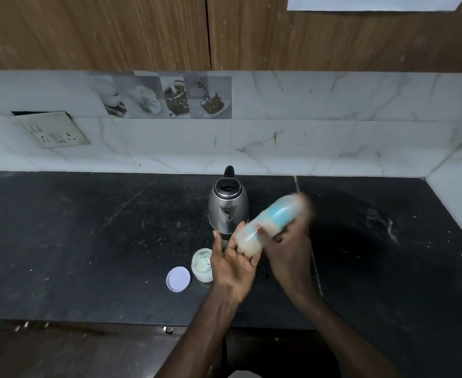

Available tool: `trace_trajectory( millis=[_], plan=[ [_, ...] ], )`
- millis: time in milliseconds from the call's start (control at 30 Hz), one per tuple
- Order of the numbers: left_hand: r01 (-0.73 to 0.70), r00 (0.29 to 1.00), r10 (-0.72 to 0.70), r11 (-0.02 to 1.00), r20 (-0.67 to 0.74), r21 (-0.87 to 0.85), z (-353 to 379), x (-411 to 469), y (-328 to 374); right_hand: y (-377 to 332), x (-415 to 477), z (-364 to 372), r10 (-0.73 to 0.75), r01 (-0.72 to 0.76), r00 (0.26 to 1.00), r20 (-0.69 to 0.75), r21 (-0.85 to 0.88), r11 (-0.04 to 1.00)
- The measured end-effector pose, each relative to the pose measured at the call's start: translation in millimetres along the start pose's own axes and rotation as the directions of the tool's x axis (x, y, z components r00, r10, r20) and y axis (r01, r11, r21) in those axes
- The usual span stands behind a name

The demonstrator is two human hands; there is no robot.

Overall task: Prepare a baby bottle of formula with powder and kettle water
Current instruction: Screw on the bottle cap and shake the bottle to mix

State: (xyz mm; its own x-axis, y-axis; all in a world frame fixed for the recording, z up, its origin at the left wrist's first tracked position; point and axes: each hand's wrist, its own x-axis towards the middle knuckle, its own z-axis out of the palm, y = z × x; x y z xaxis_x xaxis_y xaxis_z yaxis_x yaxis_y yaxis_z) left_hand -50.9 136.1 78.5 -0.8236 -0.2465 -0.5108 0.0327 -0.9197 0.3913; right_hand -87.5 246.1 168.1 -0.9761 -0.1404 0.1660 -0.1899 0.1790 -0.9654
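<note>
Bottle (276, 215) lies tilted and blurred above the dark counter (88, 241), just in front of the steel kettle (228, 211), its blue upper part pointing up and right; the right hand (287, 246) is curled round its middle; the left hand (235, 257) is spread, palm up, with straight fingers against the pale lower end. Near the left hand an open powder jar (203, 264) stands on the counter; its round lid (178, 279) lies just beside it; a socket plate (52, 129) sits on the tiled wall.

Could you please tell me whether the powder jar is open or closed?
Open. The jar stands uncovered; a round lid lies beside it on the counter.
</note>
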Motion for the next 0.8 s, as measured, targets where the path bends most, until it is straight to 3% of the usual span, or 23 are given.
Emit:
trace_trajectory(
  millis=[33, 67, 200, 233, 333, 467, 633, 733, 800],
  plan=[
    [0.004, 1.0, -0.004, 1.0, 0.013, -0.016, -0.5, -0.4, -0.5, 6.0, -6.3, 1.0, -0.009, 0.019, 0.992, 0.125, -0.078, 0.997],
    [0.007, 1.0, -0.007, 1.0, 0.012, -0.012, -0.3, 0.6, -2.1, 10.3, -7.7, -1.0, -0.029, 0.048, 0.987, 0.157, -0.122, 0.991],
    [-0.019, 1.0, 0.019, 1.0, -0.012, 0.005, 1.7, 2.2, -0.5, 11.4, 6.9, -8.0, 0.001, 0.012, 0.986, -0.169, 0.078, 0.997],
    [-0.012, 1.0, 0.012, 1.0, -0.01, -0.017, 2.6, 0.8, -0.5, 9.9, 5.0, -4.7, 0.003, 0.0, 0.993, -0.118, 0.026, 1.0],
    [0.031, 0.998, -0.027, 0.997, 0.055, -0.071, 9.4, -5.9, -2.3, 27.7, -17.3, 2.5, 0.012, 0.028, 0.976, 0.216, -0.18, 0.983],
    [0.03, 0.996, -0.024, 0.997, 0.082, -0.07, 4.7, -7.1, -4.7, 34.4, -19.3, -3.4, -0.052, 0.098, 0.947, 0.318, -0.13, 0.987],
    [0.033, 0.996, -0.026, 0.995, 0.082, -0.095, -5.4, -9.4, -3.2, 33.3, -0.7, -22.7, -0.053, 0.165, 0.821, 0.569, -0.147, 0.975],
    [0.035, 0.994, -0.024, 0.994, 0.104, -0.102, -0.8, -15.2, -3.4, 35.0, 4.0, -23.6, -0.054, 0.124, 0.799, 0.599, -0.076, 0.989],
    [0.04, 0.995, -0.029, 0.993, 0.1, -0.111, 2.8, -18.2, -6.0, 33.3, 7.4, -23.1, -0.075, 0.176, 0.782, 0.619, -0.105, 0.979]
  ],
)
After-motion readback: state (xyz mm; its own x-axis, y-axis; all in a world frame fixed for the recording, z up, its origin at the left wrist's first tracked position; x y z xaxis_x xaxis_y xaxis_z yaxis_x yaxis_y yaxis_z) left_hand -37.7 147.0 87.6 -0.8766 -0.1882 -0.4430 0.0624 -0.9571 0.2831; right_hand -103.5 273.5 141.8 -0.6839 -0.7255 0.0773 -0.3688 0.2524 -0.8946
